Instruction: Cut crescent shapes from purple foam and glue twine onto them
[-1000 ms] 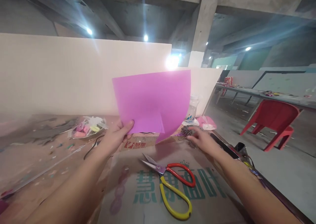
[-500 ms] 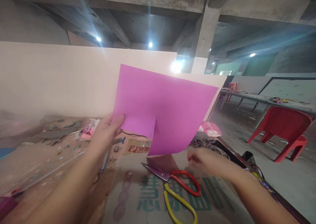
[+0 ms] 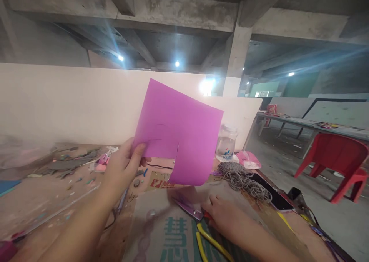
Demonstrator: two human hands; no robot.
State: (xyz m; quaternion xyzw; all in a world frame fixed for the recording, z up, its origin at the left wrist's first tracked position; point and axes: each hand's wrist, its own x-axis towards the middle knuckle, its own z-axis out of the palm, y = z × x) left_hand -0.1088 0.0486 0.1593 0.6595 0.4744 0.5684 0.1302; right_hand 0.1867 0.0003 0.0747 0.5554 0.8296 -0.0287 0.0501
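Note:
A sheet of purple paper [image 3: 178, 119] is pinched at its lower left edge between the thumb and fingers of my left hand [image 3: 128, 162]. The sheet stands raised and tilted, with a slit running up from its lower edge and faint curved marks on its left part. Beneath it, scissors [image 3: 193, 212] with one yellow handle lie on a printed sack-like sheet [image 3: 155, 223], blades pointing up and left. Curled over their red handle is my right hand [image 3: 220, 214], which covers most of that handle. Some fingers of this hand are hidden.
Behind the paper stands a clear jar [image 3: 226, 144] beside a bundle of grey cord [image 3: 239, 177]. A phone-like black slab [image 3: 271, 192] lies at the right. Scraps [image 3: 77, 162] are strewn at the left; a pale board [image 3: 72, 104] closes the back. A red chair [image 3: 334, 158] stands right.
My right hand has moved left and down onto the red scissor handle. The paper has turned, its right edge swinging inward, and the jar now shows. The view has shifted slightly.

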